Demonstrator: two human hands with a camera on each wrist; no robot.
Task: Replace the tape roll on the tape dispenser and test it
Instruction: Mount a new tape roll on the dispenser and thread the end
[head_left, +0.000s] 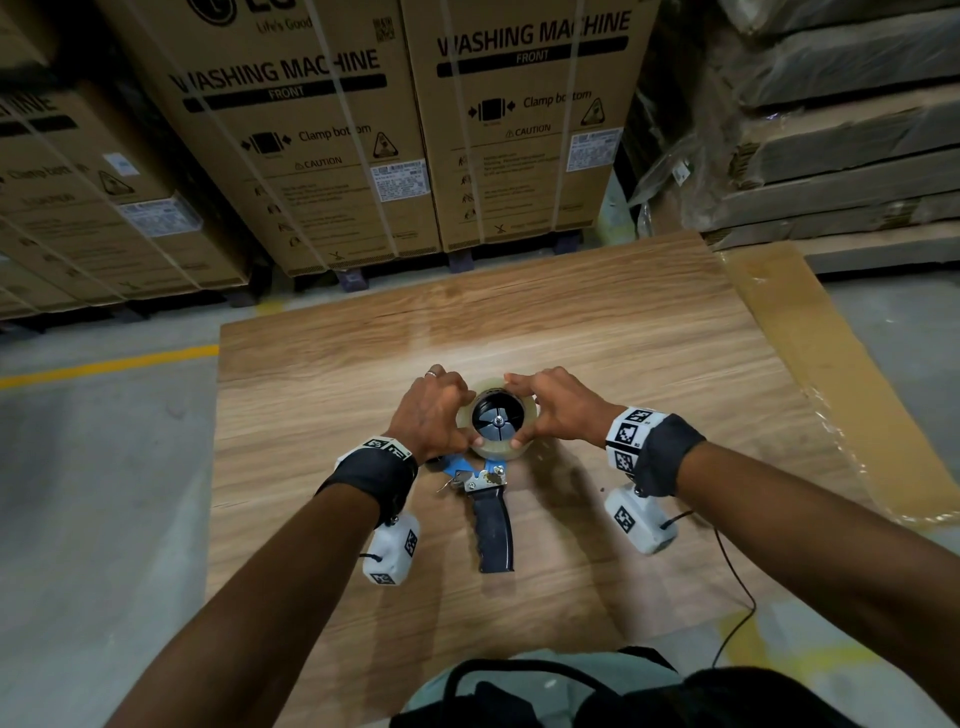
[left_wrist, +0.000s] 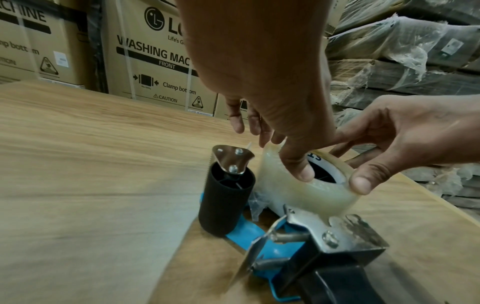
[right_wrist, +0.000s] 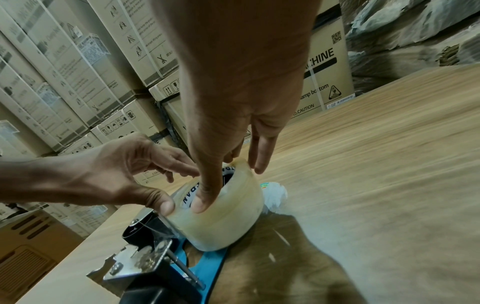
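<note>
The tape dispenser lies flat on the wooden table, its black handle pointing toward me. A clear tape roll sits over the black hub of the dispenser. My left hand grips the roll's left side and my right hand grips its right side. In the left wrist view my left thumb presses on the roll, beside the black roller on the blue frame. In the right wrist view my right thumb lies on the inner edge of the roll. How far the roll is seated is hidden.
Strapped washing machine cartons stand behind the table. A plastic-wrapped stack fills the right back. A cardboard sheet lies along the table's right edge. Something white and crumpled lies just beyond the roll. A black cable hangs at right.
</note>
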